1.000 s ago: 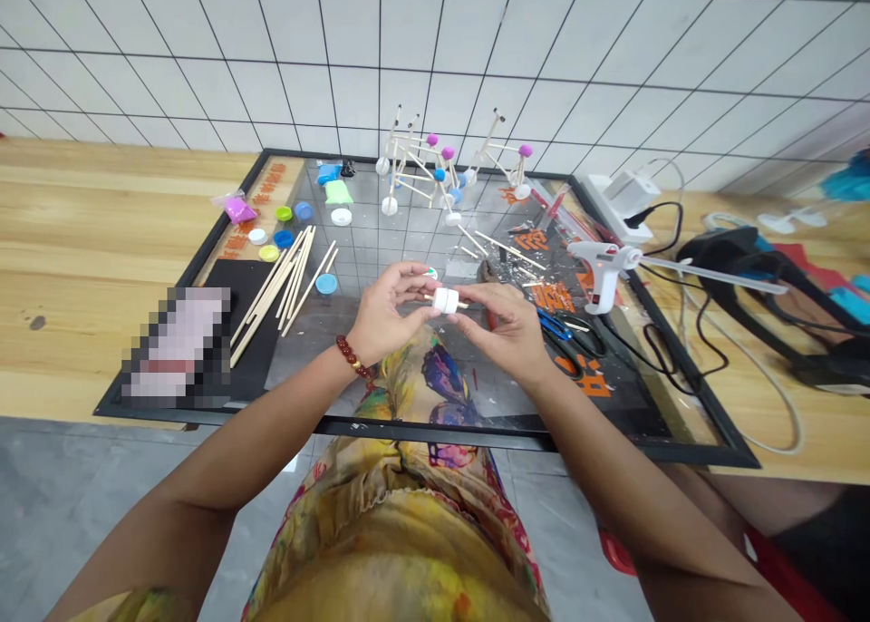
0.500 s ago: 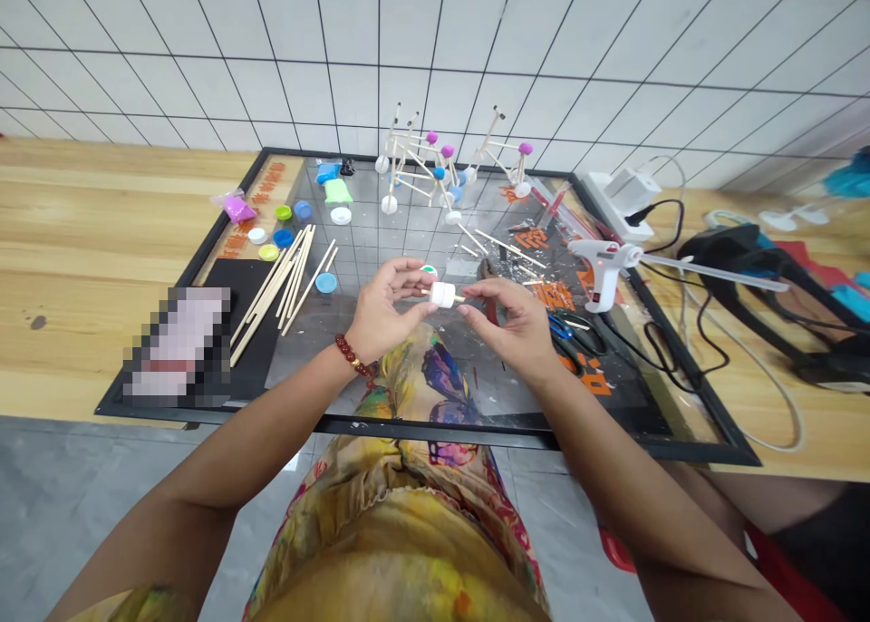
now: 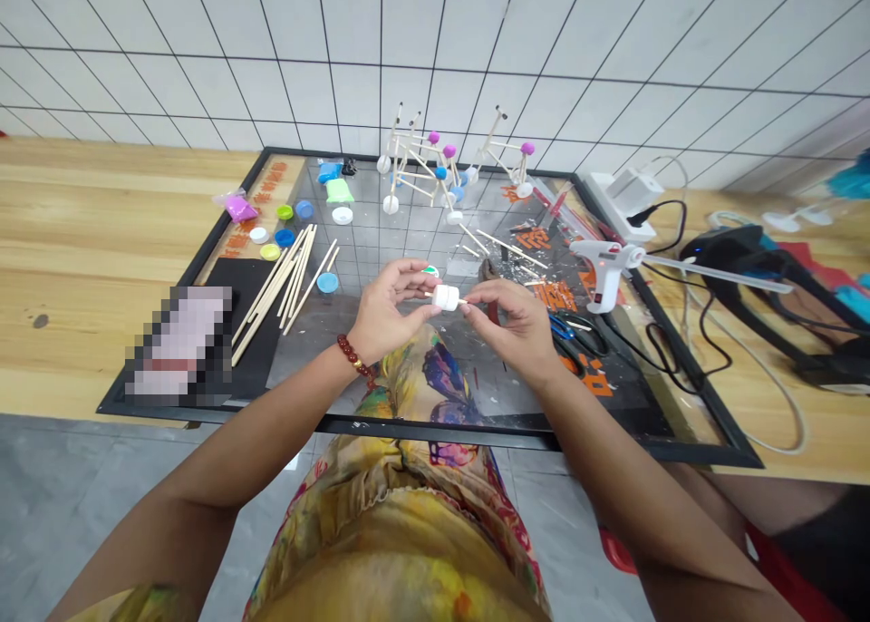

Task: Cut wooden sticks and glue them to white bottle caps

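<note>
Two white caps [image 3: 446, 297] sit together on a short wooden stick [image 3: 463, 303], held in front of the body above the near half of a black-framed panel [image 3: 381, 428] on the wooden counter [image 3: 101, 207]. The stick's long axis runs nearly level from left to right across the view, its right end dipping slightly toward the body; a stub shows on either side of the caps. The right hand [image 3: 511, 325] has a narrow grip, thumb and index finger pinching the stick's right end. The left hand [image 3: 392, 306] is half curled, a gap between thumb and fingers; its thumb tip meets the caps' near left edge, the fingers lie beyond, and I cannot tell whether that grip is pressed firmly on them. Loose wooden sticks [image 3: 275, 285] and a light blue cap [image 3: 327, 283] lie left of the hands; scissors [image 3: 584, 334] and a white glue gun [image 3: 607, 273] lie right.
</note>
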The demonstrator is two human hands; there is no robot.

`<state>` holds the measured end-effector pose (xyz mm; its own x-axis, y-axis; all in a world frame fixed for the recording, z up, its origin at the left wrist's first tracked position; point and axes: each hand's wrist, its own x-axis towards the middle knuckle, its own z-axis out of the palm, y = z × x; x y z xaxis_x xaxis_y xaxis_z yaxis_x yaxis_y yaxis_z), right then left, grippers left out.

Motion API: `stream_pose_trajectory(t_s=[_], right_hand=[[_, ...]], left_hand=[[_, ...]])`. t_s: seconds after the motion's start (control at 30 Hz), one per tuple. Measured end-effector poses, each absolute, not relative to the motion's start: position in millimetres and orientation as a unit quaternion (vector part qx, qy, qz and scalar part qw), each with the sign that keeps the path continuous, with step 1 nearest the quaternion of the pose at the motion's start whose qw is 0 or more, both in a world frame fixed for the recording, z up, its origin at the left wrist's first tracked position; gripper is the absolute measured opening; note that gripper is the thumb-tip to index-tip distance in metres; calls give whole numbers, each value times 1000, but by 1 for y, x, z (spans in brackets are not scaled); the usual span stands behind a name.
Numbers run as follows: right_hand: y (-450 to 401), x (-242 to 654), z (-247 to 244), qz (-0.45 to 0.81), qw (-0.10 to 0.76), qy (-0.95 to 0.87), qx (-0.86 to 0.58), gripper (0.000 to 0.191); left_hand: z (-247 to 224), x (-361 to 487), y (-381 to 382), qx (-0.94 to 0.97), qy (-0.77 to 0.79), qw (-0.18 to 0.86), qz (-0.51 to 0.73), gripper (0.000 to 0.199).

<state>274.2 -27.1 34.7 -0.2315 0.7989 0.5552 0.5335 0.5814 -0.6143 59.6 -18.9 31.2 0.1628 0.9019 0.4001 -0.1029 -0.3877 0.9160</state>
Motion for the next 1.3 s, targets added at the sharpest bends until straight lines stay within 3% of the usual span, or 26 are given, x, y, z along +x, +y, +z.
stream_pose_trajectory(t_s=[0.33,1.3], right_hand=[[-29,273,37,121,463,-777,-409,5],[-29,275,35,123,443,-784,-416,11]], left_hand=[[33,59,-19,601,339,475,546,54],[28,60,-18,574,364,508,529,60]])
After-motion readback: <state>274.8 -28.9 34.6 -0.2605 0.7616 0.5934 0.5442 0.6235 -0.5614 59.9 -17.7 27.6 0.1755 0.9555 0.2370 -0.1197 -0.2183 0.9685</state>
